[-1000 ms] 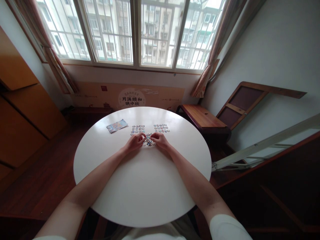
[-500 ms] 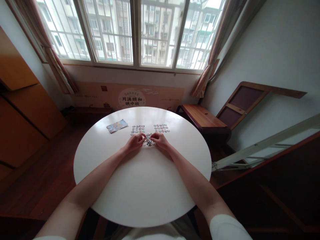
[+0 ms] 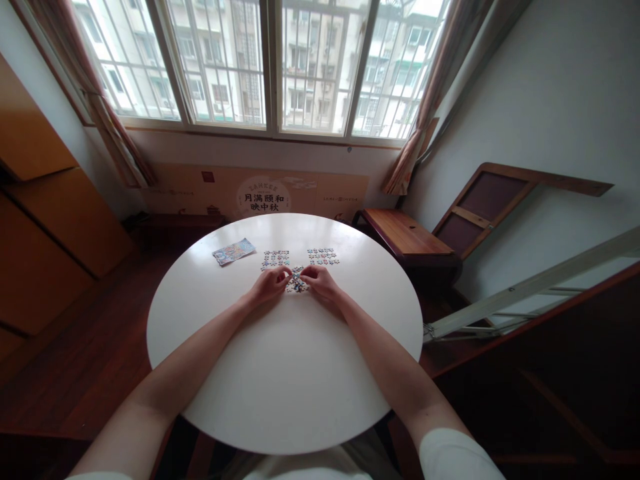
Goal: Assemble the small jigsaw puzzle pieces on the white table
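On the round white table (image 3: 285, 373) my left hand (image 3: 270, 284) and my right hand (image 3: 321, 281) rest side by side, fingers curled and pinched over a small cluster of joined puzzle pieces (image 3: 297, 283) that lies between them. Both sets of fingertips touch this cluster. Just beyond the hands lie two groups of loose puzzle pieces, one on the left (image 3: 276, 259) and one on the right (image 3: 322, 255). A small colourful picture card (image 3: 233, 251) lies further left on the table.
A wooden bench (image 3: 404, 235) stands to the right of the table below the wall. A printed board with characters (image 3: 264, 196) leans under the barred window. Wooden cabinets (image 3: 45, 227) fill the left side, and a pale metal frame (image 3: 530, 287) slants at the right.
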Action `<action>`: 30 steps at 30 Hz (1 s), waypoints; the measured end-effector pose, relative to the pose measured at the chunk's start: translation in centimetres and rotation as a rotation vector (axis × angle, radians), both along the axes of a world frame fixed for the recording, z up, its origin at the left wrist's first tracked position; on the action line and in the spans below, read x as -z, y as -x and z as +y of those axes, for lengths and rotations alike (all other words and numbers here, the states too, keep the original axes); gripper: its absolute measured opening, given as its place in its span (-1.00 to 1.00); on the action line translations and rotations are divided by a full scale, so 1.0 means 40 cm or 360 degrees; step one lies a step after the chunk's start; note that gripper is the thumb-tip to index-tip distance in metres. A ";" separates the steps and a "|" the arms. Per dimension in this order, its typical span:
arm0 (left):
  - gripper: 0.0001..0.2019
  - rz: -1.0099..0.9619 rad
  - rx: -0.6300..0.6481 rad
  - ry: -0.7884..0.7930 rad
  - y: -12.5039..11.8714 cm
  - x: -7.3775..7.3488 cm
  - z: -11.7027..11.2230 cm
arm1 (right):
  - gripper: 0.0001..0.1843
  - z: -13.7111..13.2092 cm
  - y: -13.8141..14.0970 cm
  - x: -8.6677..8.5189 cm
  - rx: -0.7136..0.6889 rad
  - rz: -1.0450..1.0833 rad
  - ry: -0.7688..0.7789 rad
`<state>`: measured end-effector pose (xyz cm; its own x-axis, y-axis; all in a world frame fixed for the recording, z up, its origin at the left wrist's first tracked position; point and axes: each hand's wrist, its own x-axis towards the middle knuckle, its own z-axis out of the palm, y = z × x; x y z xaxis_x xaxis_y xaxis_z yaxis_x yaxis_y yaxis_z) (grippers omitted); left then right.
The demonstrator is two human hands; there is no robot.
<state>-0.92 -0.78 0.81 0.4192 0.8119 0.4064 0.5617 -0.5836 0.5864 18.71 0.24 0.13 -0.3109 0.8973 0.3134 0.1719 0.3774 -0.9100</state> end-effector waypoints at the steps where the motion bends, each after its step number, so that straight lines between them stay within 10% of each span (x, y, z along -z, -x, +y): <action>1: -0.84 -0.0002 0.0003 0.0002 0.000 0.000 0.000 | -0.74 0.000 0.000 0.000 0.0001 -0.0002 0.0000; 30: -0.84 -0.0048 0.0002 0.0031 -0.001 0.001 0.000 | -0.75 0.007 -0.001 0.010 0.0013 -0.0034 0.0007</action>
<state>-0.87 -0.79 0.76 0.4081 0.8193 0.4028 0.5429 -0.5725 0.6144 18.77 0.52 -0.28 -0.3101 0.9012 0.3027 0.1945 0.3718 -0.9077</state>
